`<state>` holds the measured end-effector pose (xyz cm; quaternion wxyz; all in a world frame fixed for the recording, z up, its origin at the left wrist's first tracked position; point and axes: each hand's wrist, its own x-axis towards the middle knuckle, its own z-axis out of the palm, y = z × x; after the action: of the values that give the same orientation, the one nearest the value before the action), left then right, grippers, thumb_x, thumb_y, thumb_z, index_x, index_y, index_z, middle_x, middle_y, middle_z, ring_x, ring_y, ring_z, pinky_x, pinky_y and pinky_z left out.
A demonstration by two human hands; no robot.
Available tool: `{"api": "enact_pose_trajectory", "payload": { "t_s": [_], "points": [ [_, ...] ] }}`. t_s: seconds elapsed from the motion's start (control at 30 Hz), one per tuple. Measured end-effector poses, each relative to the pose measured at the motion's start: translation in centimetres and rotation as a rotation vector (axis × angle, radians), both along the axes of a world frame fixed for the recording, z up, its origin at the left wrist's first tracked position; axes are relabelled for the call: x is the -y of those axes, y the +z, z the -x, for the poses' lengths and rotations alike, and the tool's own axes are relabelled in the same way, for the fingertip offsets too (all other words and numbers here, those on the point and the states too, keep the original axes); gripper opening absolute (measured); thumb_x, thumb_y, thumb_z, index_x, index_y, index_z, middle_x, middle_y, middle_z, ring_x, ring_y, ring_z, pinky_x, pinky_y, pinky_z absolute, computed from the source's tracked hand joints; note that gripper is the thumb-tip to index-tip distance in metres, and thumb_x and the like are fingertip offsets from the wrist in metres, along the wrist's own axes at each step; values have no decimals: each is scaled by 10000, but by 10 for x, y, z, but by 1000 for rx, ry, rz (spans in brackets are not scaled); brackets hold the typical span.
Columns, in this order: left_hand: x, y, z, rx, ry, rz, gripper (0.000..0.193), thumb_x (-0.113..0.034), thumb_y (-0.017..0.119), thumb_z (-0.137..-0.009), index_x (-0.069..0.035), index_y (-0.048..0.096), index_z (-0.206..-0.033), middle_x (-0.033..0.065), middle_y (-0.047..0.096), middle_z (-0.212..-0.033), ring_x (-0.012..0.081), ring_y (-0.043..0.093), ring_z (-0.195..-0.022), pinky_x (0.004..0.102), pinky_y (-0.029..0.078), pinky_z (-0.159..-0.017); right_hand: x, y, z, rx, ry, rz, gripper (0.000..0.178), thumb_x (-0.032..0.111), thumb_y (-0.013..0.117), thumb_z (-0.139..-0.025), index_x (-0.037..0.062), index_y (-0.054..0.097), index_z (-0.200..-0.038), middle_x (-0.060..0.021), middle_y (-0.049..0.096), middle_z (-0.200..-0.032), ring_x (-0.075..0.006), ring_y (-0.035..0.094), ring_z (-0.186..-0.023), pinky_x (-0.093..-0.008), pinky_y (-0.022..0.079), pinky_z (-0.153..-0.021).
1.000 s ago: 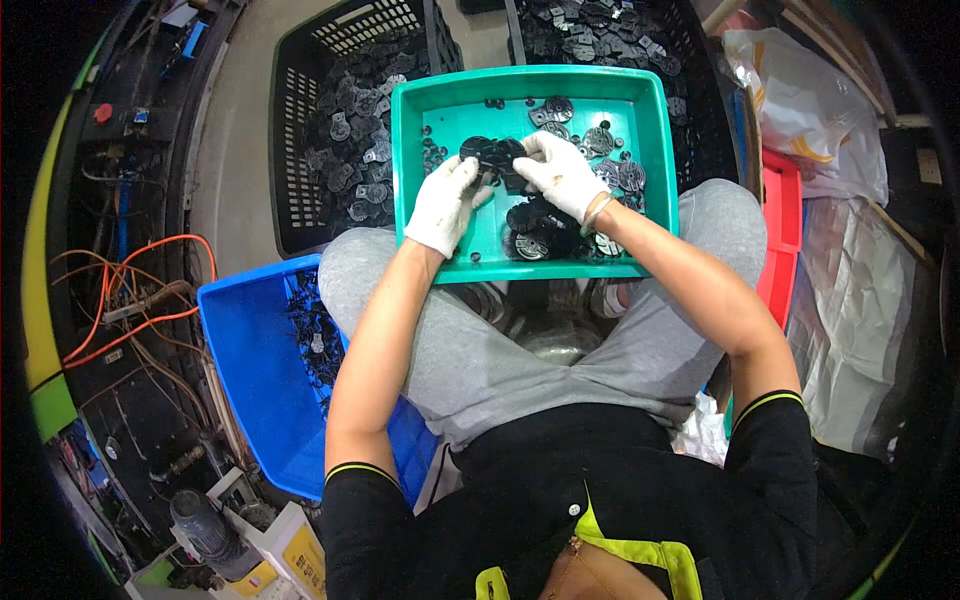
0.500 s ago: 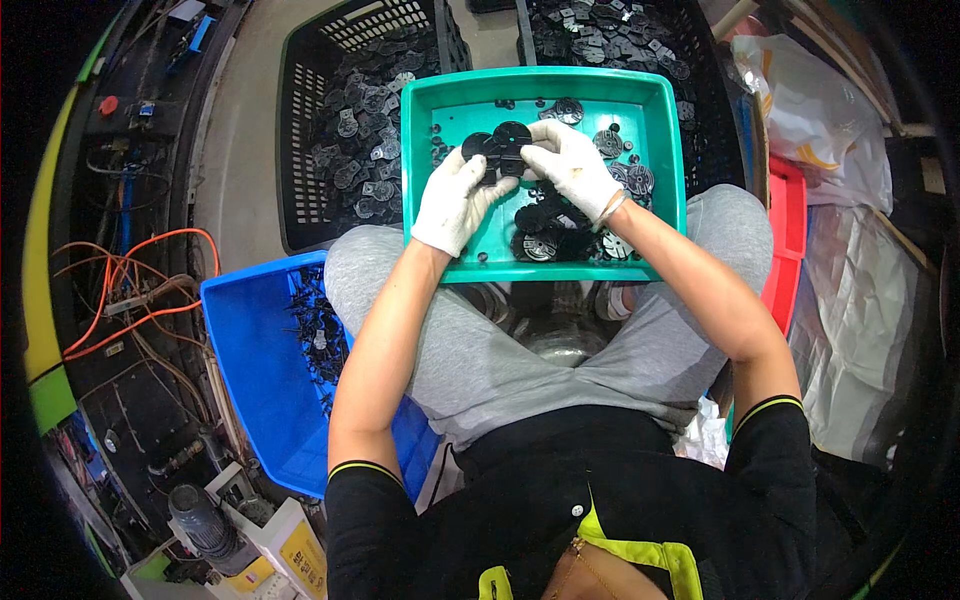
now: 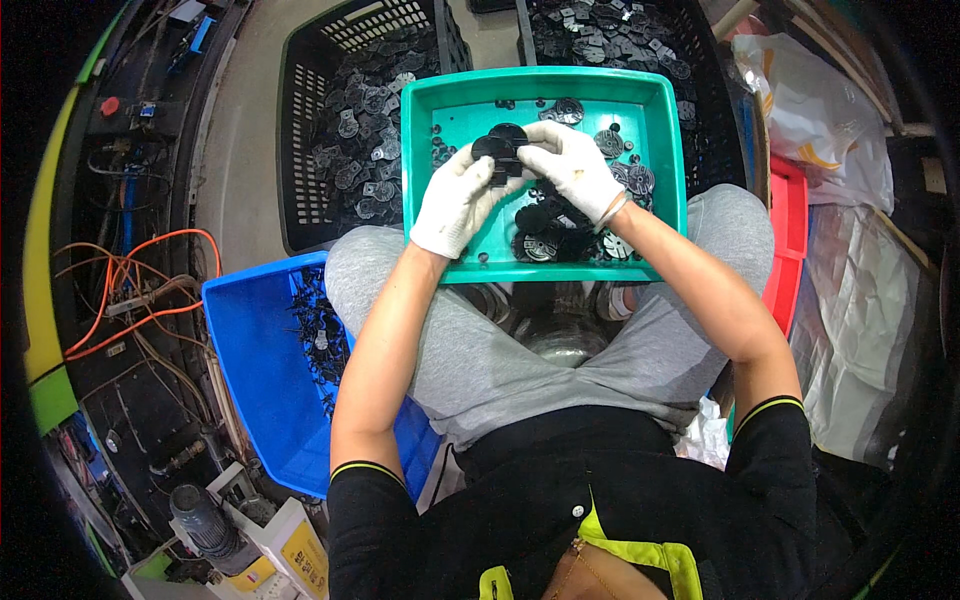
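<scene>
Both my hands wear white gloves and meet above a green tray [image 3: 543, 272] that rests across my thighs. Between them is a black plastic part [image 3: 500, 148] with rounded discs at its far side. My left hand [image 3: 455, 200] grips it from the left, thumb on top. My right hand [image 3: 572, 165] pinches its right side, fingertips partly hidden behind it. Under my right wrist lies a pile of black round parts [image 3: 550, 225]. More flat disc parts [image 3: 635, 178] and small black pieces sit along the tray's right side and far edge.
Beyond the tray stand two black crates [image 3: 300, 130] heaped with similar black parts. A blue bin [image 3: 270, 370] with thin black pieces is at my left, near machinery and orange cables [image 3: 190, 232]. Red bins [image 3: 787, 230] and plastic bags [image 3: 815, 110] are at my right.
The two discs of the held part, side by side before, now overlap more closely. My hands have drawn slightly nearer each other and stay over the tray.
</scene>
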<state>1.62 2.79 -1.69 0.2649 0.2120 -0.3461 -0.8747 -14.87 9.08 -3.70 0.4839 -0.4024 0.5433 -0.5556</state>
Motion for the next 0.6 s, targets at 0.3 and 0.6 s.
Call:
{"api": "enact_pose_trajectory", "payload": {
  "t_s": [0.3,0.6],
  "points": [
    [1,-8,0,39,90,118,406,-154,523,-899,29,434,-1251,105,525,-1200,189,510,-1085,317,403,-939,-6,15,-16,-466,-90,51,307,249,691,-745,21,602,-930,-109,585,-867,-206,590,-765,-313,485,-704],
    [-3,1,2,159,119,188,409,-99,515,-888,44,431,-1261,124,516,-1192,192,538,-1047,329,446,-921,-5,16,-20,-256,-59,65,258,187,603,-836,-8,529,-988,-111,613,-854,-178,612,-700,-281,497,-664]
  ]
}}
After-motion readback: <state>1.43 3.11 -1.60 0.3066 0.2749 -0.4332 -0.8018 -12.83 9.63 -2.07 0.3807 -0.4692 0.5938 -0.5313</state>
